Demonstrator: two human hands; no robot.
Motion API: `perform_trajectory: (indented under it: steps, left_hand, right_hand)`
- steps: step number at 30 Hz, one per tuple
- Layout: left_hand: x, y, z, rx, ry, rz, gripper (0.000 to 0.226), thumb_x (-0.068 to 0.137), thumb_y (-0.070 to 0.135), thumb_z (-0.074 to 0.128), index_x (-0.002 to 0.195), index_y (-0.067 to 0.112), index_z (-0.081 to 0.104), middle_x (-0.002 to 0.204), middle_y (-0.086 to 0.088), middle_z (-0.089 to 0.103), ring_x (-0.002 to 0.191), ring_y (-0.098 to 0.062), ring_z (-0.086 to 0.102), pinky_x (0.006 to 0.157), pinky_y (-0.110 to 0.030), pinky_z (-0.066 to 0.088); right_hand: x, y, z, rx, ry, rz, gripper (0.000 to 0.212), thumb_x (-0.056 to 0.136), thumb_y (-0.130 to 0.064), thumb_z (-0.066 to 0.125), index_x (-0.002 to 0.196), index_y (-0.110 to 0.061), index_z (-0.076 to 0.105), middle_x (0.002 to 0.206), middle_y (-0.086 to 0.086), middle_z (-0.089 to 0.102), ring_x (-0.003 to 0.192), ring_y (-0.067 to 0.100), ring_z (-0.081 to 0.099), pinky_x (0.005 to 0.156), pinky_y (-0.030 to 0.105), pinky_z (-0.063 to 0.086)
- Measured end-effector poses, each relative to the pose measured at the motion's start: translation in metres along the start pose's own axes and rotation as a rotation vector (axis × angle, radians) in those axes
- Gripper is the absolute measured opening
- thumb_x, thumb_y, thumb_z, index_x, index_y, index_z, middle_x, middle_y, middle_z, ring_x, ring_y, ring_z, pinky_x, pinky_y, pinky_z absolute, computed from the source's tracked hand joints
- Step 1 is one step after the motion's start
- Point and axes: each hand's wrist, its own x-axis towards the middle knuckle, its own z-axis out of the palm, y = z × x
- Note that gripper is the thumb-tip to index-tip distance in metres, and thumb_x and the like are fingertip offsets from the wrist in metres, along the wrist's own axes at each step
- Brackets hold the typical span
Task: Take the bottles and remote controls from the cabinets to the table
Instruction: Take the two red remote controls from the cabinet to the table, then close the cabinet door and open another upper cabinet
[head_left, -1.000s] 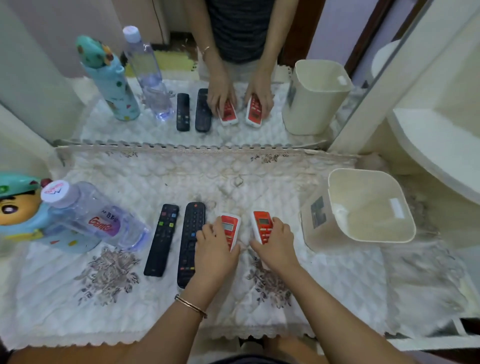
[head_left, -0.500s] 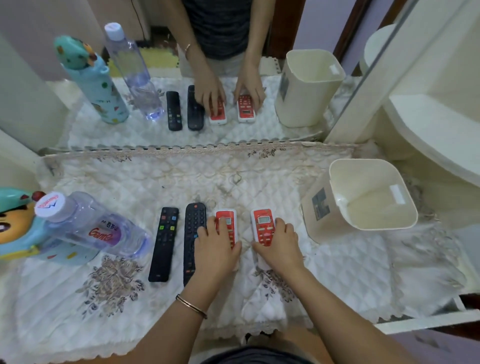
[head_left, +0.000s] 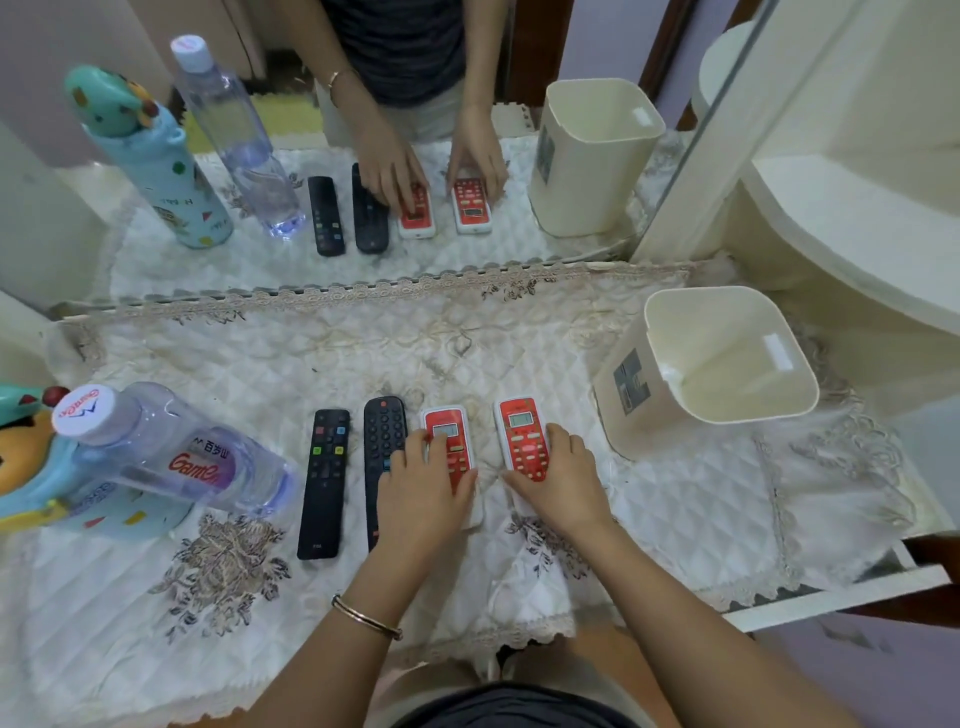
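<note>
Four remote controls lie in a row on the white quilted table cloth (head_left: 675, 499). From the left: a slim black remote (head_left: 325, 480), a wider black remote (head_left: 382, 441), and two red-and-white remotes. My left hand (head_left: 423, 491) rests flat on the left red remote (head_left: 448, 436), covering its lower half. My right hand (head_left: 563, 480) lies on the right red remote (head_left: 522, 439), fingers along its right edge. A clear water bottle (head_left: 171, 452) and a light-blue cartoon bottle (head_left: 36, 483) stand at the left.
A cream plastic bin (head_left: 727, 358) stands at the right on the cloth. A mirror (head_left: 363, 156) behind the table reflects the bottles, remotes, bin and a person's torso. A white curved shelf (head_left: 857, 223) is at the far right. The table's front edge runs near my body.
Both red remotes went from tilted in my hands to lying flat on the cloth, and my hands have slid down over their lower halves. The view shifted slightly.
</note>
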Motion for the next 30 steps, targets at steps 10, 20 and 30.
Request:
perform_trajectory:
  steps: [10, 20, 30]
  left_hand:
    - [-0.035, 0.017, 0.011, -0.087, 0.005, 0.304, 0.054, 0.078, 0.035, 0.043, 0.12, 0.006, 0.059, 0.124, -0.016, 0.058, 0.113, -0.038, 0.052, 0.094, -0.047, 0.043]
    - [-0.104, 0.11, 0.053, -0.085, -0.309, 0.69, 0.064, 0.074, 0.045, 0.038, 0.122, 0.008, 0.056, 0.118, -0.009, 0.061, 0.11, -0.027, 0.056, 0.093, -0.032, 0.041]
    - [-0.263, 0.174, 0.191, 0.217, -0.915, 0.733, 0.031, 0.089, 0.026, 0.056, 0.118, 0.016, 0.056, 0.109, 0.001, 0.062, 0.096, -0.012, 0.053, 0.08, -0.019, 0.04]
  right_hand:
    - [-0.054, 0.051, -0.015, 0.253, 0.124, 0.138, 0.047, 0.081, -0.032, 0.063, 0.125, -0.02, 0.053, 0.115, 0.001, 0.06, 0.105, 0.018, 0.058, 0.088, 0.034, 0.048]
    - [-0.214, 0.197, -0.031, 0.52, 0.35, 0.492, 0.042, 0.084, -0.022, 0.063, 0.124, -0.014, 0.053, 0.093, -0.002, 0.056, 0.083, 0.012, 0.053, 0.075, 0.017, 0.036]
    - [-0.491, 0.336, 0.074, 0.963, 0.317, 1.151, 0.049, 0.086, -0.026, 0.06, 0.131, -0.01, 0.046, 0.109, 0.007, 0.057, 0.093, 0.019, 0.053, 0.069, 0.022, 0.041]
